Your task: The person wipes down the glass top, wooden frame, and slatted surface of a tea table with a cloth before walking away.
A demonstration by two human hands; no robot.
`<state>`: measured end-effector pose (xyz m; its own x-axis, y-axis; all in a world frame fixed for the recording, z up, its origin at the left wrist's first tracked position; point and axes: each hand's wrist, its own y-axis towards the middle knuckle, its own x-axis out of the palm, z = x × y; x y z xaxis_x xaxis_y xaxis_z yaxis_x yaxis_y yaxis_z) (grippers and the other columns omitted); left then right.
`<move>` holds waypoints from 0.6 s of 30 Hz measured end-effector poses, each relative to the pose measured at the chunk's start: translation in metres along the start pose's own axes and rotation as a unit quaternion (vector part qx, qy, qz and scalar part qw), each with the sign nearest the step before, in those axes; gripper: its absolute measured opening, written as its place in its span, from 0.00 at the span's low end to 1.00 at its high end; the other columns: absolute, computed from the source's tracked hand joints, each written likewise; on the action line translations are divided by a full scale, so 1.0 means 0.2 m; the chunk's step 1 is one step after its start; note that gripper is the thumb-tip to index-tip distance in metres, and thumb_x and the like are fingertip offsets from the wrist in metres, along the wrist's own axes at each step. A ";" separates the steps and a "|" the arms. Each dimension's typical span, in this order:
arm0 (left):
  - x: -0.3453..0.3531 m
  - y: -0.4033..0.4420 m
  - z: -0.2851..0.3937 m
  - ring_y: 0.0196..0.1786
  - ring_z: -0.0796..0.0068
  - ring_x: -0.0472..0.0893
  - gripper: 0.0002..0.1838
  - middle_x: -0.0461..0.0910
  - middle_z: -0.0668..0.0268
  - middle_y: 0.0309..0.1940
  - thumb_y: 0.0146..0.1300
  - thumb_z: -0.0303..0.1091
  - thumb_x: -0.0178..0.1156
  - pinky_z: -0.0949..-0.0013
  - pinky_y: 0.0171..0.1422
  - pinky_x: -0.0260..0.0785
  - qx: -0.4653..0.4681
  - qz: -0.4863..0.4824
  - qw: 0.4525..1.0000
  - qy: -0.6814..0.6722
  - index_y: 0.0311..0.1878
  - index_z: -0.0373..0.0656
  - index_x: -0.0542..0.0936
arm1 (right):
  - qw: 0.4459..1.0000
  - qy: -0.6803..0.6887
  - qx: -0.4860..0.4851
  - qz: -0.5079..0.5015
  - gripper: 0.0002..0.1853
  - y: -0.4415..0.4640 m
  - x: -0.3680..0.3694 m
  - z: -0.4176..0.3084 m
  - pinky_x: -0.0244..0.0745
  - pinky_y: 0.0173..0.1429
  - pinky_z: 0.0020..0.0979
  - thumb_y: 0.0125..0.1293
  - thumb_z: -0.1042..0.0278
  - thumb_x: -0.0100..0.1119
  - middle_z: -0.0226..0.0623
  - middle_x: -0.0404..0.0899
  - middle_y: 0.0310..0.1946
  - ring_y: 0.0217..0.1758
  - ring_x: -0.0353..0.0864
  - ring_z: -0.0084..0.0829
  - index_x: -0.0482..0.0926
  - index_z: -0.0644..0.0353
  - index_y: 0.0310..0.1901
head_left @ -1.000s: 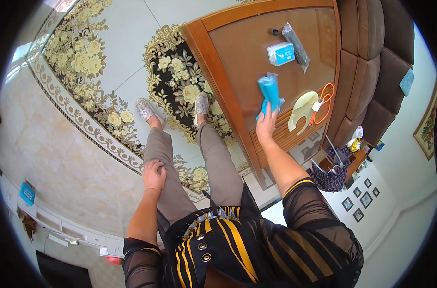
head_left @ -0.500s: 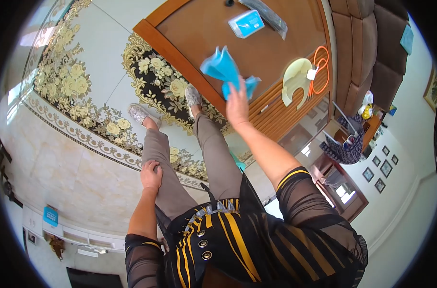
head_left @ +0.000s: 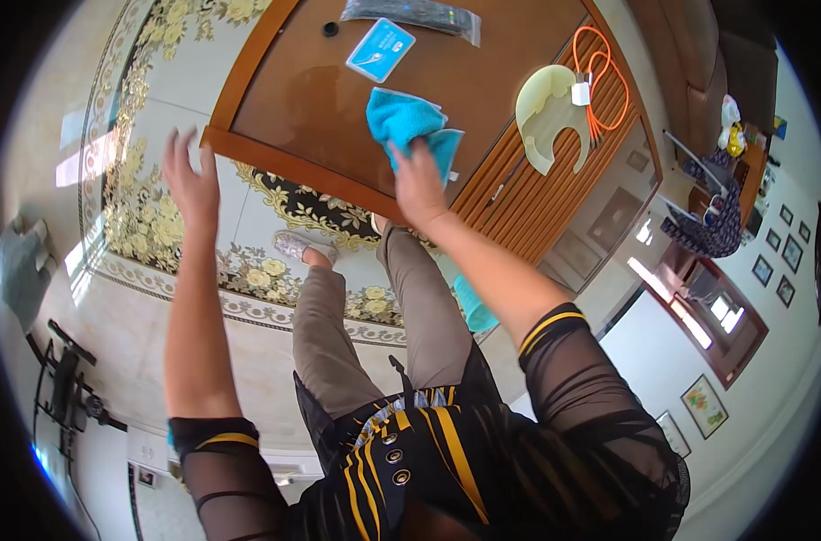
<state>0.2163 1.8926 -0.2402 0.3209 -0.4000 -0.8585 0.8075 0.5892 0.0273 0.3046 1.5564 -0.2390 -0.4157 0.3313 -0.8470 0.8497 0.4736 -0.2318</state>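
Observation:
A turquoise cloth (head_left: 401, 117) lies bunched on the brown table top (head_left: 302, 99), near its front edge. My right hand (head_left: 419, 185) presses on the cloth's near side, its fingers partly sunk in the folds. Off to the left, my left hand (head_left: 192, 180) is raised over the patterned floor beside the table's corner, with its fingers apart and nothing in them. Behind the cloth on the table are a blue and clear box (head_left: 381, 50), a small dark cap (head_left: 330, 29) and a long clear-wrapped dark packet (head_left: 415, 16).
To the right on the table sit a pale green curved piece (head_left: 535, 113) and an orange cable (head_left: 605, 86) with a white plug. A pen-like item (head_left: 498, 192) rests on the slatted part. Brown seats (head_left: 699, 54) stand beyond the table.
My left hand has left my knee and risen forward to the table's corner. The cloth, waved loosely in the air before, is down on the table under my right hand. The view has turned.

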 end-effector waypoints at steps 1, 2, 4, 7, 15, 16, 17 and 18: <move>0.04 0.15 0.05 0.65 0.53 0.67 0.19 0.72 0.54 0.59 0.63 0.37 0.58 0.57 0.69 0.56 0.032 0.026 0.999 0.016 0.57 0.45 0.75 | 0.999 0.032 0.021 -0.019 0.25 0.05 -0.05 0.11 0.59 0.68 0.45 0.56 0.78 0.54 0.54 0.54 0.67 0.68 0.58 0.56 0.68 0.61 0.58; 0.09 0.28 0.07 0.65 0.54 0.67 0.20 0.71 0.55 0.60 0.64 0.40 0.57 0.58 0.69 0.57 0.052 0.015 0.998 0.023 0.58 0.47 0.74 | 0.999 -0.017 0.036 0.008 0.25 0.07 -0.10 0.23 0.58 0.69 0.42 0.58 0.79 0.52 0.53 0.53 0.68 0.68 0.58 0.55 0.66 0.62 0.60; 0.22 0.46 0.08 0.65 0.55 0.67 0.21 0.71 0.56 0.60 0.65 0.44 0.57 0.59 0.68 0.57 0.075 -0.002 0.997 0.029 0.59 0.48 0.74 | 0.995 -0.061 0.061 0.054 0.25 0.13 -0.19 0.42 0.58 0.71 0.40 0.61 0.80 0.49 0.52 0.52 0.69 0.69 0.56 0.54 0.65 0.63 0.62; 0.38 0.63 0.18 0.63 0.56 0.70 0.25 0.73 0.55 0.58 0.66 0.51 0.53 0.60 0.66 0.61 0.073 -0.067 0.995 0.023 0.61 0.48 0.72 | 0.990 -0.057 0.083 0.096 0.24 0.31 -0.25 0.58 0.57 0.71 0.41 0.61 0.80 0.48 0.52 0.50 0.70 0.71 0.53 0.53 0.65 0.64 0.61; 0.60 0.70 0.21 0.52 0.53 0.76 0.30 0.76 0.57 0.51 0.67 0.60 0.44 0.57 0.54 0.68 0.022 -0.119 0.992 0.044 0.59 0.47 0.72 | 0.960 -0.008 0.144 0.242 0.21 0.75 -0.35 0.95 0.53 0.73 0.39 0.62 0.74 0.50 0.51 0.48 0.71 0.72 0.53 0.51 0.71 0.67 0.58; 0.61 0.70 0.22 0.52 0.53 0.76 0.29 0.77 0.57 0.51 0.67 0.60 0.44 0.58 0.54 0.68 0.019 -0.118 0.991 0.054 0.59 0.47 0.72 | 0.955 -0.026 0.154 0.254 0.21 0.83 -0.40 1.03 0.53 0.73 0.40 0.63 0.74 0.49 0.51 0.49 0.71 0.72 0.53 0.52 0.70 0.66 0.59; 0.59 0.69 0.21 0.51 0.53 0.76 0.29 0.77 0.57 0.50 0.67 0.59 0.44 0.58 0.53 0.69 0.015 -0.119 0.990 0.068 0.59 0.47 0.73 | 0.950 -0.040 0.165 0.264 0.22 0.89 -0.42 1.08 0.52 0.73 0.40 0.63 0.74 0.49 0.52 0.50 0.70 0.72 0.53 0.52 0.70 0.65 0.59; 0.57 0.67 0.24 0.51 0.53 0.76 0.27 0.77 0.57 0.49 0.68 0.58 0.45 0.59 0.52 0.69 0.013 -0.108 0.991 0.074 0.58 0.47 0.73 | 0.943 -0.038 0.191 0.271 0.22 0.94 -0.45 1.11 0.52 0.73 0.40 0.63 0.75 0.49 0.52 0.52 0.70 0.71 0.54 0.52 0.68 0.64 0.60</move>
<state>0.3856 1.8919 -0.3094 0.0648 -0.4057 -0.9117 0.8630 0.4816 -0.1529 0.5746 1.4339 -0.3129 0.1245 0.3731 -0.9194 0.9915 -0.0815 0.1012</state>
